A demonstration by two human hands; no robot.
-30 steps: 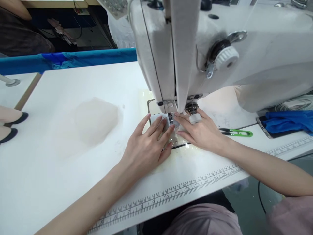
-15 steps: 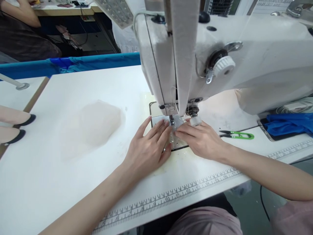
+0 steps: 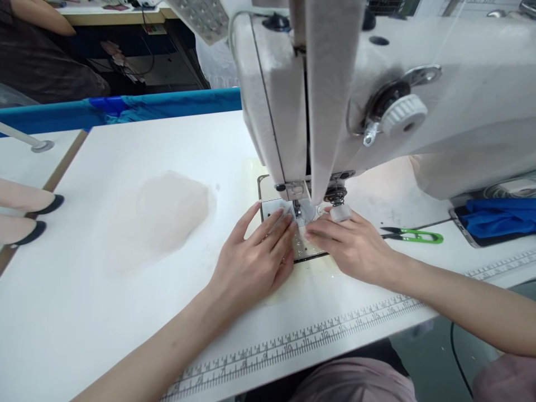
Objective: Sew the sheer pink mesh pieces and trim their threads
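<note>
A white sewing machine [image 3: 276, 111] stands over the worktable, its presser foot [image 3: 297, 209] lowered near a metal needle plate [image 3: 310, 248]. To the left of the foot, my left hand [image 3: 255, 254] lies palm down with its fingers stretched out over the plate. My right hand [image 3: 352, 243] is on the other side, fingers pressed together close to the foot, partly behind a white knob [image 3: 340, 213]. Between the hands, at the foot, shows a small whitish translucent piece [image 3: 308, 212]. What lies under my fingertips is hidden.
Green-handled thread snips [image 3: 419, 235] lie right of my right hand. Farther right, a blue cloth [image 3: 500, 216] covers part of a phone-like device [image 3: 464, 229]. A pale sheer piece [image 3: 167, 215] lies left. A printed ruler [image 3: 293, 349] follows the front edge. Another person's arm [image 3: 42, 17] is at top left.
The view has shifted slightly, so the machine and snips appear a little farther right. Both hands stay beside the presser foot, with only a slight shift of the fingers.
</note>
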